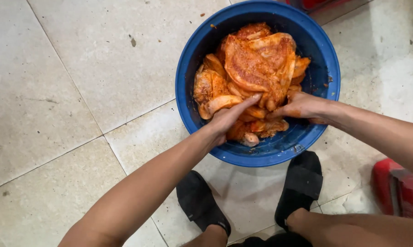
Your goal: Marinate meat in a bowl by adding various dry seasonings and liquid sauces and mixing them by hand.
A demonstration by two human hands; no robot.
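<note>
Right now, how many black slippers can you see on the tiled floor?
2. One black slipper sits below the round blue plastic basin, under the left forearm; the other black slipper lies to its right, near the basin's lower rim.

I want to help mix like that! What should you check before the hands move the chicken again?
1. Both hands in the bowl: ok, left hand and right hand are on the chicken pieces.
2. Blue bowl flat on the tiled floor: ok.
3. Meat inside the rim: ok.
4. Seasoning covers every piece: cannot tell, the undersides are hidden.
5. Feet in black slippers clear of the bowl: ok.
</note>
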